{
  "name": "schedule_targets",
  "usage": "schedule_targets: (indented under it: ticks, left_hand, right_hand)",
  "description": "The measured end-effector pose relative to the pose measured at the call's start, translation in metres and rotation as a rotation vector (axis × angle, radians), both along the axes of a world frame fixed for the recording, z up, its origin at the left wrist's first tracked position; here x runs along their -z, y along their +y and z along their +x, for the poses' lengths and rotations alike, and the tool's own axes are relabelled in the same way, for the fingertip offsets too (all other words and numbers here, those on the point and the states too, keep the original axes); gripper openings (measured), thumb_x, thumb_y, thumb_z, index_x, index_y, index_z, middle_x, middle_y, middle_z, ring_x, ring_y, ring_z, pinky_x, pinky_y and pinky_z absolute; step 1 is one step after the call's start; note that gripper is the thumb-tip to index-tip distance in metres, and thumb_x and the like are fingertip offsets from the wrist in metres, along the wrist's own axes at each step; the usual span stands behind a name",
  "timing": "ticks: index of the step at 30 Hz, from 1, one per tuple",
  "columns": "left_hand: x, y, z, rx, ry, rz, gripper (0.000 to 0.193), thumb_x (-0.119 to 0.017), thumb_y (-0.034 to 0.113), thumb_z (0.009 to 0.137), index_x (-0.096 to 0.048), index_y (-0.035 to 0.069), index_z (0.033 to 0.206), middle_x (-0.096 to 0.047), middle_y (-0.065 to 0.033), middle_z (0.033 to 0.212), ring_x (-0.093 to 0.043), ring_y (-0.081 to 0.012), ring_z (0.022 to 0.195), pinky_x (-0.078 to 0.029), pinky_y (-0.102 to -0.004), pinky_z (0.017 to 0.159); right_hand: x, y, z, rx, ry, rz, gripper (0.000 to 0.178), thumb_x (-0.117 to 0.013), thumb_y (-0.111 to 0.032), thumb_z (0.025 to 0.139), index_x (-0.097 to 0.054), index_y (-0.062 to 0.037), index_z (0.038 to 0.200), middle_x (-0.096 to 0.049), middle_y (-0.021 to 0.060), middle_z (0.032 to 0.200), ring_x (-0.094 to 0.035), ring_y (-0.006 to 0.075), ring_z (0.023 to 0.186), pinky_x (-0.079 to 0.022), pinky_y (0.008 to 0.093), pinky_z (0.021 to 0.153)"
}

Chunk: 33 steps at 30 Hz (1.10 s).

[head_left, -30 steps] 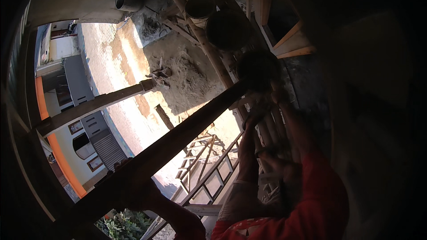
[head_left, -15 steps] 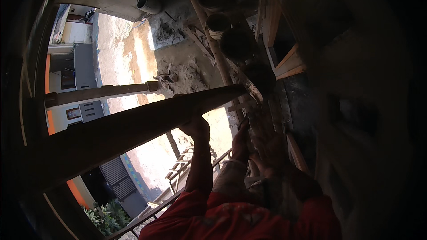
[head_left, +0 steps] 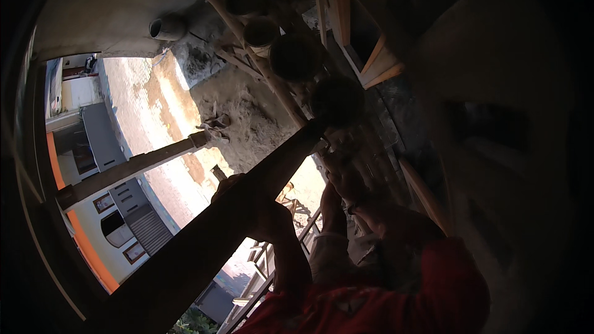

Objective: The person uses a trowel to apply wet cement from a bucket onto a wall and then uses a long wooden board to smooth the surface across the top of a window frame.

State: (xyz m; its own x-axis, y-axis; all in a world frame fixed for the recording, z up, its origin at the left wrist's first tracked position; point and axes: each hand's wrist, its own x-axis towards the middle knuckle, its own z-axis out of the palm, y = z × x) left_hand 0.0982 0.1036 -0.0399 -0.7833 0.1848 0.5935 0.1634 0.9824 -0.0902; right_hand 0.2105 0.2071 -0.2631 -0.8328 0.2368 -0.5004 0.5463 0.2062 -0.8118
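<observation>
A long dark board (head_left: 204,235) runs slantwise from the lower left up to the middle of the view. My left hand (head_left: 269,219) is closed around it, its fingers (head_left: 228,185) showing past the board's far edge. Just below the board's far end, my right hand (head_left: 348,182) is held low over the poles. Its fingers are dark and blurred, so their grip is unclear. Several dark buckets, among them one close to the board's tip (head_left: 337,100) and one behind it (head_left: 295,55), stand in a row on the scaffold.
Bamboo poles (head_left: 247,43) form the platform; my bare foot (head_left: 333,207) rests there. A metal railing (head_left: 306,235) stands below. Down on the ground lie a sandy heap (head_left: 247,102) and a tipped bucket (head_left: 167,27). A horizontal beam (head_left: 136,170) crosses at left.
The board has swung to a steeper slant, its near end dropping, with my left hand still around it. My right hand, spread open before, has moved up toward the board's far end. The view has shifted.
</observation>
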Motion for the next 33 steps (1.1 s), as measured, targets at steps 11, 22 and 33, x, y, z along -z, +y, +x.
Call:
schedule_targets:
  ticks: [11,22,33]
  left_hand:
    - [-0.050,-0.034,-0.064,0.155,-0.092,0.669,0.044,-0.051,0.025,0.088,-0.055,-0.012,0.111,-0.061,-0.0226,0.103,-0.061,-0.0330,0.091,-0.050,-0.0395,0.081]
    - [-0.108,-0.087,-0.058,0.134,-0.117,0.825,0.045,-0.050,0.026,0.088,-0.055,-0.013,0.111,-0.061,-0.0232,0.101,-0.061,-0.0332,0.089,-0.050,-0.0396,0.080]
    - [-0.163,-0.130,-0.060,0.185,-0.101,0.903,0.046,-0.049,0.026,0.088,-0.054,-0.013,0.111,-0.061,-0.0239,0.099,-0.062,-0.0334,0.087,-0.051,-0.0398,0.079]
  right_hand:
    - [0.227,0.085,-0.101,-0.211,-0.179,0.518,0.045,-0.058,-0.017,0.080,-0.054,-0.0054,0.123,-0.053,0.0179,0.124,-0.049,0.0313,0.117,-0.038,0.0417,0.098]
    - [0.058,0.007,-0.028,-0.003,0.234,0.158,0.054,-0.062,-0.016,0.075,-0.051,-0.0093,0.128,-0.051,0.0208,0.125,-0.049,0.0368,0.114,-0.038,0.0451,0.098]
    - [0.169,0.090,-0.105,0.010,-0.015,0.540,0.057,-0.062,-0.028,0.081,-0.046,-0.0072,0.132,-0.051,0.0214,0.126,-0.051,0.0329,0.115,-0.039,0.0432,0.100]
